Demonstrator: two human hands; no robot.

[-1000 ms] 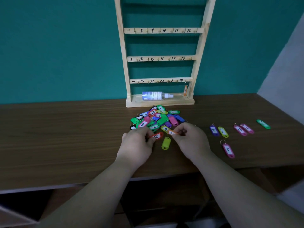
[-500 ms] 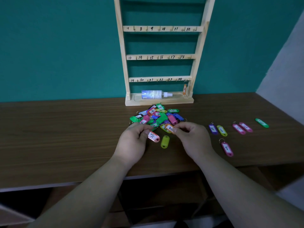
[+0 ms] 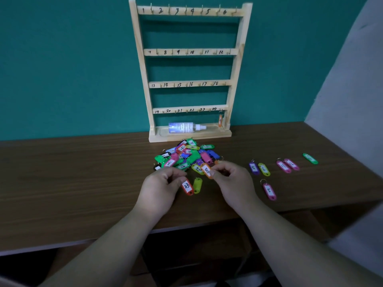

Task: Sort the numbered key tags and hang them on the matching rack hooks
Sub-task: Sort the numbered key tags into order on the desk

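A pile of coloured key tags lies on the wooden table in front of the wooden rack, whose four rails carry hooks numbered 1 to 24. My left hand pinches a red tag marked 23 just above the table. My right hand pinches an orange tag marked 8 at the pile's near edge. A yellow-green tag lies face down between my hands. One orange tag hangs from the hook at the right end of the lowest rail.
Sorted tags lie to the right: a purple tag, a yellow 6, two pink tags, a pink 5 and a green tag. A spray bottle lies in the rack's base tray. The table's front edge is near.
Both hands lifted their tags out of the pile and drew them nearer to me, turning the numbers 23 and 8 face up. The camera tilted up, showing the rack's top rail.
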